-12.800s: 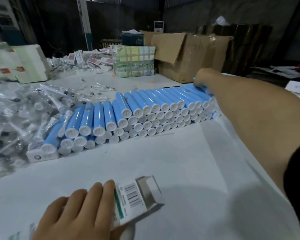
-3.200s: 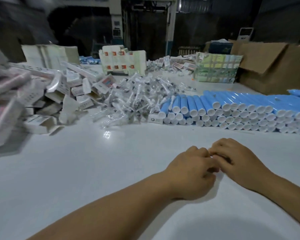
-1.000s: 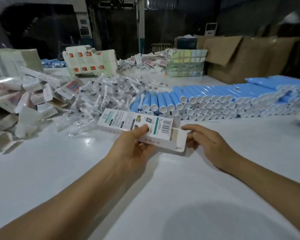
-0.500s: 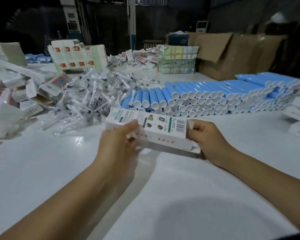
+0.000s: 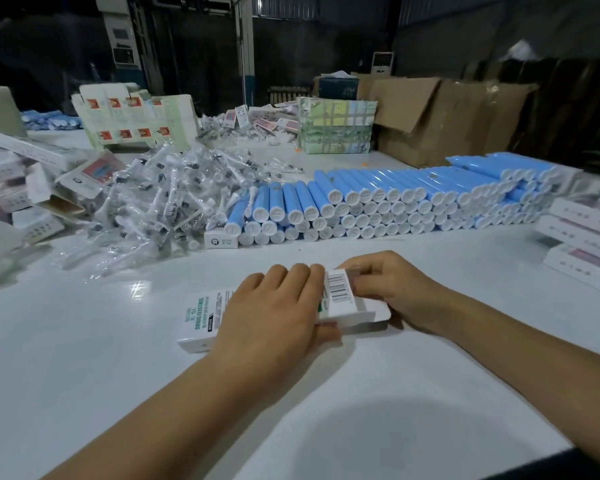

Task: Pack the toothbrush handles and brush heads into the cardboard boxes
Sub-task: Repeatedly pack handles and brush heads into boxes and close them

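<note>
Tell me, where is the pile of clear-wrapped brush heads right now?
In the head view, the brush heads are heaped left of centre on the white table, touching the left end of the blue handles stack.

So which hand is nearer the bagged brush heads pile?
Left. The left hand lies on the box, nearer the brush heads pile; the right hand works the box's far end.
</note>
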Demonstrator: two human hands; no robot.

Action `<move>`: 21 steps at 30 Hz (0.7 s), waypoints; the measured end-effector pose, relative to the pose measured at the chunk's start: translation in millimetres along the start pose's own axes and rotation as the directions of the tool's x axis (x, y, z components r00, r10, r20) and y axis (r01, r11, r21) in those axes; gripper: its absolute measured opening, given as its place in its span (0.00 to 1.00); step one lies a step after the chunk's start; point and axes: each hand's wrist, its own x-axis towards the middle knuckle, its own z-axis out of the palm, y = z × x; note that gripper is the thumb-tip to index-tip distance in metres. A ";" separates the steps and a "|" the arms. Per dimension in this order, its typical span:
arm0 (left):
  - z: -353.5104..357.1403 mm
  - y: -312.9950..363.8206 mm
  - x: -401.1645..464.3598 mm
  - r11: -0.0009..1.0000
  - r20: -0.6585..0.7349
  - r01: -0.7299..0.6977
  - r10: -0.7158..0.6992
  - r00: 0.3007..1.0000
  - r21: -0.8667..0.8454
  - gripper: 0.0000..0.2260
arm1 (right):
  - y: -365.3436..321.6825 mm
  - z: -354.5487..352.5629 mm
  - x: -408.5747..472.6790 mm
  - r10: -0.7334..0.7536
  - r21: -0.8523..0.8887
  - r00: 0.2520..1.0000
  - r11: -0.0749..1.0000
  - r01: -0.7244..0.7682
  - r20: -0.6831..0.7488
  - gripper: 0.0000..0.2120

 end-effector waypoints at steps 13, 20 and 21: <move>9.9 -7.5 2.8 0.992 0.081 0.075 -0.083 0.993 0.097 0.26 | -65.7 -39.5 206.5 -0.107 -0.887 0.923 0.334 -0.318 -0.371 0.14; 12.6 -7.9 6.3 0.990 0.115 0.070 -0.084 0.990 0.120 0.29 | -62.8 -29.8 234.4 0.014 -0.906 0.922 0.181 -0.382 -0.386 0.08; 12.1 -7.8 6.5 0.991 0.111 0.073 -0.085 0.990 0.109 0.28 | -65.3 -31.0 231.1 0.012 -0.891 0.919 0.242 -0.384 -0.393 0.05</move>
